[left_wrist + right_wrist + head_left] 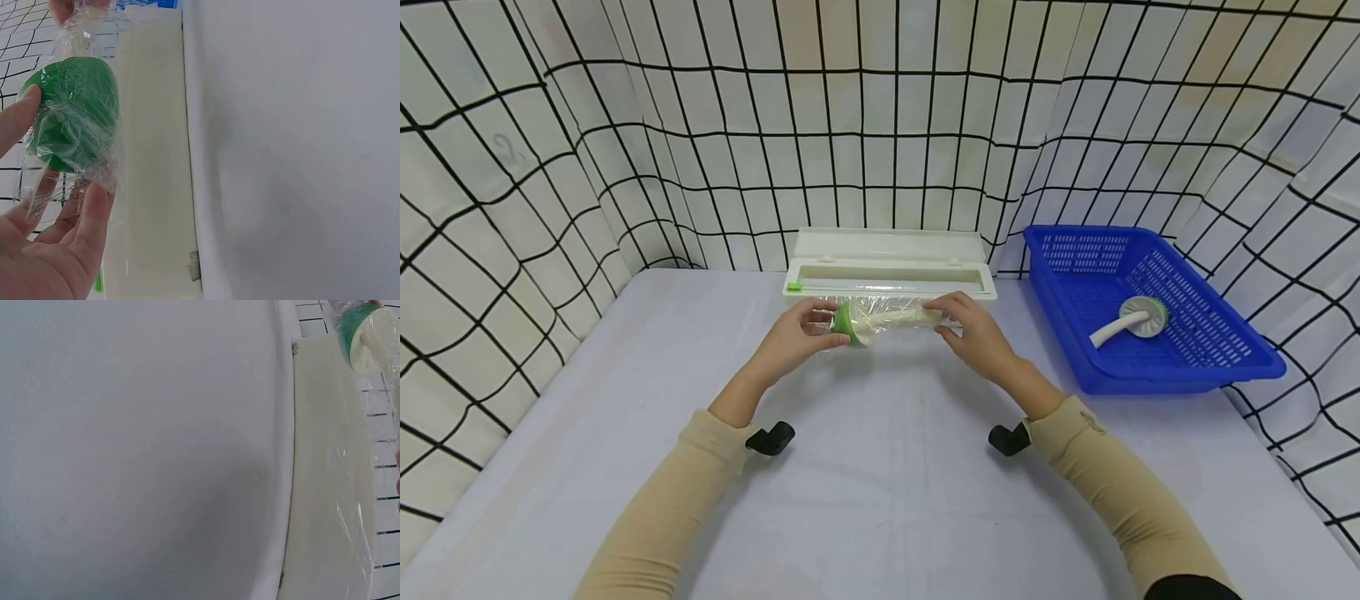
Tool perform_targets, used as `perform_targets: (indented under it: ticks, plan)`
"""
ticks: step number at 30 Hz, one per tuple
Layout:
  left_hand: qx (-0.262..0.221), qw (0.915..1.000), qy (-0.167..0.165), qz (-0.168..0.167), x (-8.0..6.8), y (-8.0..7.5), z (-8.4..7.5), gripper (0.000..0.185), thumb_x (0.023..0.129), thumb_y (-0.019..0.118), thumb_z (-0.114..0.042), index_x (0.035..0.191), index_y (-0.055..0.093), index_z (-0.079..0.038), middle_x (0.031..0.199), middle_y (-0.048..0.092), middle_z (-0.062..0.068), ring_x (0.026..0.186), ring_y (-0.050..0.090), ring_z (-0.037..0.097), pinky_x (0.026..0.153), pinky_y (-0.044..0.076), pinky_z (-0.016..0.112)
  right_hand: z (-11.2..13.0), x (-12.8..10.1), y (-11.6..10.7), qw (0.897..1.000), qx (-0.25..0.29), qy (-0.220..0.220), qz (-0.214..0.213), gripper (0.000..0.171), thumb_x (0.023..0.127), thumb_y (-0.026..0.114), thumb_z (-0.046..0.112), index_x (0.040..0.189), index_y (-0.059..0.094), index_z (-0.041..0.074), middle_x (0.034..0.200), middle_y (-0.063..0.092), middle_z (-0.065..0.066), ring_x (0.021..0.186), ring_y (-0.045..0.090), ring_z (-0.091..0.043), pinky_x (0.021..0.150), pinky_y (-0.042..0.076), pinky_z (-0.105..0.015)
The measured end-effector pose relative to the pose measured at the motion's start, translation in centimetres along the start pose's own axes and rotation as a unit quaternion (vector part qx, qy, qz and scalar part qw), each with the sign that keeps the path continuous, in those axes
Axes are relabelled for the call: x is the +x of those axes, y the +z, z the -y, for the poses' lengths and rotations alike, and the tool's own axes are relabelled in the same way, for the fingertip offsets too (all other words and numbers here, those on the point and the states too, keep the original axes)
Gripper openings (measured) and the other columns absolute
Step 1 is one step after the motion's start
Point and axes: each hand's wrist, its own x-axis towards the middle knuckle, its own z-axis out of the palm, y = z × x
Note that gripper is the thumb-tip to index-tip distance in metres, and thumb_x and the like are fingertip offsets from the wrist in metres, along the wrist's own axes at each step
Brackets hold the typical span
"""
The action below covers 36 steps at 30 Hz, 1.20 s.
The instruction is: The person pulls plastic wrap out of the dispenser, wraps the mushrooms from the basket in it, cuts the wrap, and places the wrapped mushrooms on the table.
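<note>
A toy mushroom (887,319) with a green cap (848,323) and a white stem is held level just above the table, wrapped in clear cling film. My left hand (817,325) grips the cap end; in the left wrist view the film-covered cap (75,112) sits between my thumb (94,212) and fingers. My right hand (947,318) pinches the stem end. The film runs back to the white cling-film dispenser (887,271) right behind the mushroom. In the right wrist view the cap (365,337) shows at the top right, with film hanging over the dispenser (325,456).
A blue plastic basket (1157,379) stands at the right with a second green-and-white mushroom (1138,318) inside. The pale table (880,467) is ringed by grid-patterned cloth walls (550,167).
</note>
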Motion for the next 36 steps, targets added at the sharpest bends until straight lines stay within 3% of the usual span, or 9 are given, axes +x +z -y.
perform_targets:
  ticks: [4, 6, 10, 14, 18, 24, 29, 33, 36]
  plan:
    - [0.017, 0.9998, -0.005, -0.003, 0.1, 0.0, -0.1, 0.065, 0.092, 0.079, -0.022, 0.148, 0.049, -0.006, 0.150, 0.049, 0.017, 0.127, 0.058, 0.036, 0.102, 0.049, 0.051, -0.2, 0.0, -0.4, 1.000, 0.021, 0.021, 0.007, 0.037, 0.091, 0.073, -0.008, 0.126, 0.067, -0.001, 0.122, 0.067, -0.016, 0.103, 0.066, -0.030, 0.091, 0.056, -0.041]
    - [0.022, 0.9997, -0.005, -0.004, 0.2, 0.0, -0.1, 0.066, 0.093, 0.079, -0.024, 0.150, 0.049, -0.007, 0.153, 0.047, 0.014, 0.130, 0.056, 0.035, 0.104, 0.047, 0.052, -0.2, 0.0, -0.7, 0.997, 0.049, 0.049, 0.013, 0.035, 0.093, 0.072, -0.005, 0.127, 0.067, 0.000, 0.122, 0.069, -0.016, 0.095, 0.067, -0.031, 0.083, 0.057, -0.036]
    - [0.018, 0.9998, 0.003, -0.011, 0.5, 0.0, 0.0, 0.065, 0.094, 0.077, -0.026, 0.150, 0.048, -0.010, 0.150, 0.050, 0.015, 0.135, 0.051, 0.036, 0.107, 0.044, 0.053, -0.4, 0.2, -1.1, 0.984, 0.131, 0.116, 0.027, 0.033, 0.098, 0.067, -0.003, 0.131, 0.066, 0.002, 0.127, 0.067, -0.017, 0.089, 0.071, -0.036, 0.071, 0.056, -0.030]
    - [0.010, 0.9998, 0.011, -0.012, 0.7, -0.1, 0.1, 0.060, 0.096, 0.076, -0.024, 0.149, 0.050, -0.011, 0.147, 0.053, 0.018, 0.135, 0.050, 0.037, 0.108, 0.044, 0.053, -0.5, 0.4, -1.2, 0.970, 0.185, 0.156, 0.037, 0.034, 0.101, 0.061, -0.003, 0.134, 0.063, 0.001, 0.136, 0.060, -0.020, 0.100, 0.071, -0.040, 0.087, 0.059, -0.043]
    - [0.014, 0.9998, 0.015, -0.005, 0.7, -0.1, 0.2, 0.057, 0.096, 0.075, -0.022, 0.147, 0.052, -0.009, 0.148, 0.052, 0.020, 0.133, 0.052, 0.040, 0.106, 0.046, 0.052, -0.7, 0.4, -1.1, 0.971, 0.179, 0.154, 0.037, 0.035, 0.101, 0.058, -0.007, 0.134, 0.063, 0.002, 0.137, 0.058, -0.020, 0.099, 0.072, -0.038, 0.090, 0.055, -0.054]
    - [0.026, 0.9996, 0.013, -0.008, 0.8, 0.0, 0.4, 0.058, 0.097, 0.075, -0.022, 0.148, 0.050, -0.013, 0.149, 0.051, 0.020, 0.138, 0.048, 0.038, 0.107, 0.045, 0.054, -1.1, 0.4, -0.6, 0.973, 0.190, 0.127, 0.038, 0.034, 0.097, 0.056, -0.016, 0.127, 0.066, -0.005, 0.130, 0.062, -0.021, 0.097, 0.072, -0.036, 0.087, 0.057, -0.052]
    - [0.047, 0.9985, 0.021, -0.019, 1.0, 0.3, 0.4, 0.052, 0.098, 0.073, -0.021, 0.145, 0.053, -0.010, 0.147, 0.053, 0.019, 0.138, 0.048, 0.034, 0.109, 0.043, 0.051, -1.1, 0.5, -0.6, 0.967, 0.201, 0.148, 0.049, 0.030, 0.098, 0.054, -0.008, 0.125, 0.068, -0.007, 0.133, 0.061, -0.020, 0.098, 0.071, -0.034, 0.090, 0.057, -0.050]
    - [0.058, 0.9974, 0.031, -0.029, 1.1, 0.5, 0.3, 0.050, 0.099, 0.072, -0.018, 0.143, 0.055, -0.005, 0.145, 0.055, 0.018, 0.136, 0.050, 0.033, 0.108, 0.044, 0.049, -0.9, 0.6, -0.3, 0.968, 0.166, 0.176, 0.061, 0.030, 0.096, 0.068, 0.002, 0.125, 0.069, 0.001, 0.133, 0.060, -0.015, 0.097, 0.070, -0.029, 0.086, 0.058, -0.044]
    - [0.061, 0.9972, 0.032, -0.031, 1.1, 0.6, 0.3, 0.051, 0.097, 0.073, -0.018, 0.143, 0.056, -0.004, 0.143, 0.057, 0.017, 0.135, 0.050, 0.032, 0.108, 0.044, 0.048, -0.8, 0.8, 0.2, 0.974, 0.124, 0.180, 0.069, 0.037, 0.089, 0.078, 0.000, 0.124, 0.067, 0.001, 0.131, 0.060, -0.015, 0.097, 0.069, -0.027, 0.082, 0.059, -0.039]
